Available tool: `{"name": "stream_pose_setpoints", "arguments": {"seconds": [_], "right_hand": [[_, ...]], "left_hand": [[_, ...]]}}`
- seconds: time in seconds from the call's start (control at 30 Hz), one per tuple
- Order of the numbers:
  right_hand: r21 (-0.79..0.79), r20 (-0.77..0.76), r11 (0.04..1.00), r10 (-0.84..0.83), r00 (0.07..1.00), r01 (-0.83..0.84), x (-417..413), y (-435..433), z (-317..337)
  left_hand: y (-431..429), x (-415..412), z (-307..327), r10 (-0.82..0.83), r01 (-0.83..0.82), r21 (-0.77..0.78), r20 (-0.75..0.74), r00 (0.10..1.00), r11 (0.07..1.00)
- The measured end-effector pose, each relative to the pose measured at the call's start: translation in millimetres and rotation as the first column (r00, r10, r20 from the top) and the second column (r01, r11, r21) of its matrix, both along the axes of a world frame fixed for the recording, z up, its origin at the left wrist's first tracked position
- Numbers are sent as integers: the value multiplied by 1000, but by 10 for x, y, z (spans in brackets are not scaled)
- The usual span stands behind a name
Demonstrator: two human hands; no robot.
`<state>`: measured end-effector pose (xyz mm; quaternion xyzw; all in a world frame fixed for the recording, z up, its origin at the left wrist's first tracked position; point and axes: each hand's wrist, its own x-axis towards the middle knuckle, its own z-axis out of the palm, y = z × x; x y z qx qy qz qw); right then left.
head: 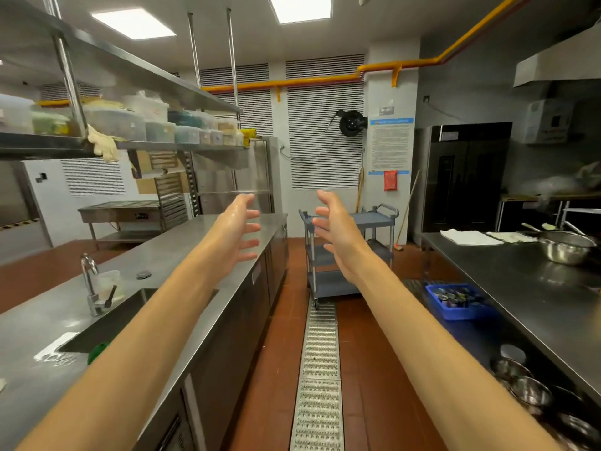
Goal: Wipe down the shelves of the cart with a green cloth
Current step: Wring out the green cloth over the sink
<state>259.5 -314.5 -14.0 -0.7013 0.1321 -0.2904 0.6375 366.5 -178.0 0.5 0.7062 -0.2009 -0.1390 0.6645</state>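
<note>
While left hand and right hand were open and empty, I logged the cart straight ahead, well beyond both. A green wad, probably the cloth, lay by the sink, behind and below the left hand.

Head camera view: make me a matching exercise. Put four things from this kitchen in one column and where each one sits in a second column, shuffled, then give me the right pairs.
Things
1. cart
2. green cloth
3. blue crate
4. metal bowl

Places
A. on the right-hand counter
B. at the near edge of the sink
C. at the far end of the floor drain
D. low down, beneath the right-hand counter

Pairs: 1-C, 2-B, 3-D, 4-A
</note>
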Motion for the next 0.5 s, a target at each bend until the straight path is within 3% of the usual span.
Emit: {"name": "stream_pose_setpoints", "arguments": {"seconds": [0.23,0.5], "right_hand": [[43,72,997,65,995,-68,533,-551,-13],[121,111,986,100,989,-113,1132,-963,-138]], "left_hand": [[-442,655,10,44,-41,-26,96,994,999],[-788,1283,-163,50,-51,-56,-11,999,997]]}}
